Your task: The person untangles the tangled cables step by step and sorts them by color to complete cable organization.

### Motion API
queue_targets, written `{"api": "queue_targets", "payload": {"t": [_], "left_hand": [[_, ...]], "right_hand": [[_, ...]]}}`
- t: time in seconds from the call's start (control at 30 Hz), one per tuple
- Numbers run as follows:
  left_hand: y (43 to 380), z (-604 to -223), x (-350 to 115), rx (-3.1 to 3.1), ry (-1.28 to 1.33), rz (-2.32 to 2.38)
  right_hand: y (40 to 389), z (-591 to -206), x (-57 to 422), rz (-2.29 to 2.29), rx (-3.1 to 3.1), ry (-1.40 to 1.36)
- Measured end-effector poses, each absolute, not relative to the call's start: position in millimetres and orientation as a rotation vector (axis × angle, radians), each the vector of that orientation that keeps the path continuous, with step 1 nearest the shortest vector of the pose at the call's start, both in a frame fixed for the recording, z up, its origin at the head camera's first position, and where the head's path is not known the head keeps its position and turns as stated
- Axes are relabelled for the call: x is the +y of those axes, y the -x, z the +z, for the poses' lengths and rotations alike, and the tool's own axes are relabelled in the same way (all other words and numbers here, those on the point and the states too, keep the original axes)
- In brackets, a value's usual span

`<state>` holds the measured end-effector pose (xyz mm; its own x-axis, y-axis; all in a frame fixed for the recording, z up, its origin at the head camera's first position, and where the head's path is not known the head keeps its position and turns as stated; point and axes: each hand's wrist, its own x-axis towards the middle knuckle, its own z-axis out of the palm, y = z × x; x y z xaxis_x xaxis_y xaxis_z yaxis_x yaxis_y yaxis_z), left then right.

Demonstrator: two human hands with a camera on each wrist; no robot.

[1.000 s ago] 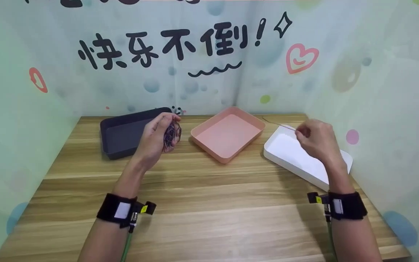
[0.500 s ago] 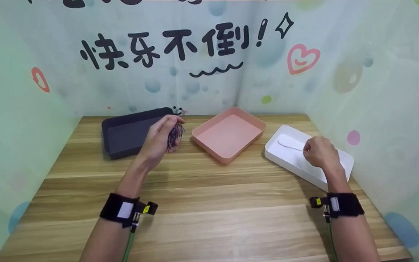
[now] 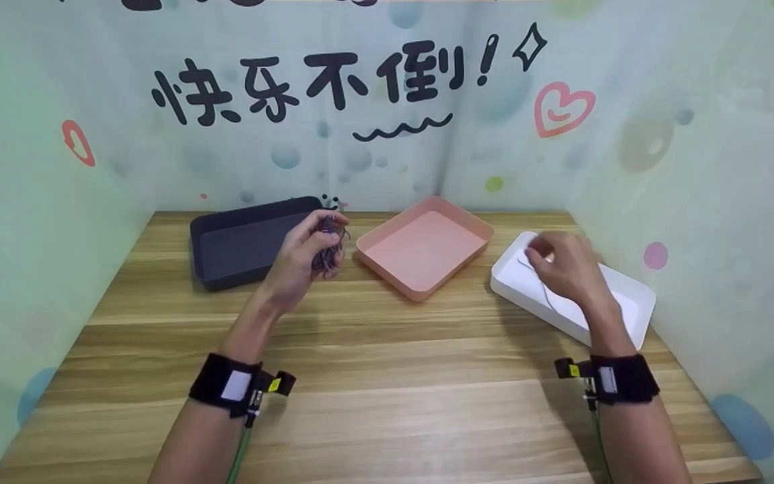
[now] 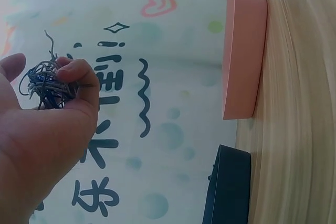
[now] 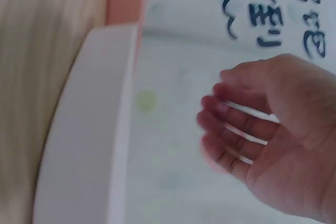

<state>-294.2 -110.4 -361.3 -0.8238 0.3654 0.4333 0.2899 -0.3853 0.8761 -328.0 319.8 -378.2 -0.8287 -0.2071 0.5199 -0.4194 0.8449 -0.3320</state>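
In the head view my left hand (image 3: 303, 259) grips a tangled bundle of thin grey and dark wires (image 3: 328, 252), held above the table beside the dark tray (image 3: 232, 252). The left wrist view shows the wire bundle (image 4: 50, 87) between curled fingers and thumb, with loose ends sticking out. My right hand (image 3: 565, 265) hovers over the white tray (image 3: 639, 302). Its fingers (image 5: 236, 121) are loosely bent and apart from the thumb, with nothing seen between them. A single thin wire (image 3: 545, 292) shows against the white tray just below that hand.
A pink tray (image 3: 424, 252) stands between the dark and white trays at the back of the wooden table (image 3: 387, 390). A printed curtain (image 3: 387, 161) rises behind, with curtain sides on left and right. Each wrist wears a strapped camera with a green cable.
My right hand lowered a single wire to the white tray, then loosened its fingers and moved left and slightly up, leaving the wire. My left hand shifted slightly right, its thumb moving onto the bundle.
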Motion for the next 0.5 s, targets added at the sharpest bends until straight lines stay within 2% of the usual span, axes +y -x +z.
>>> {"api": "queue_targets", "payload": {"t": [0.23, 0.5], "left_hand": [[291.9, -363.6, -101.1, 1.71, -1.023, 2.377], [287.5, -364.4, -90.7, 1.826, -1.13, 2.315]], "right_hand": [[318.5, -350.5, 237.7, 0.749, -2.154, -0.956], [296.9, -323.1, 161.3, 0.839, -1.989, -1.227]]}}
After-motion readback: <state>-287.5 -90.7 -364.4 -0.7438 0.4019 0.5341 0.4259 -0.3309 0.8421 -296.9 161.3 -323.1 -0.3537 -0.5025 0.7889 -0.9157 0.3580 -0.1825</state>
